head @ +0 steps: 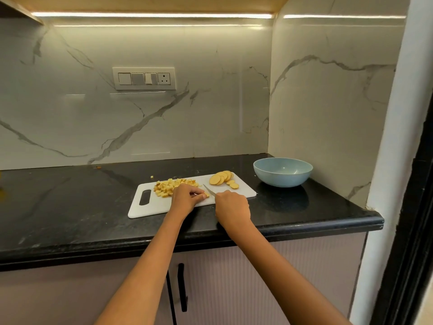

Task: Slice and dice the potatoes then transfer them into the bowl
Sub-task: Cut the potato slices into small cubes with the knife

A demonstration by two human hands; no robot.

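Head camera is looking down on my two hands, which are working over the white plastic cutting board (150,208) on the black stone counter (70,207). My left hand (185,195) is curling its fingers and pinching a small pale yellow piece of potato (205,196) against the board, and my right hand (232,205) is gripping the handle of the small steel knife (209,190); the handle itself is hidden inside my fist, only the blade is showing, pointing toward the piece. I am judging that this piece is firm and light but wet and slippery on its cut faces, so I am holding it from the top and the sides, with fingertips kept away from the edge. Behind my left hand the heap of yellow potato cubes (174,186) is lying on the board, and the round potato slices (222,179) are waiting at the far right end of it. These slices are stiff and flat, so they are probably stacking well for cutting. The light blue round bowl (283,172) is standing just beside the board on the right, and I see nothing in it yet.
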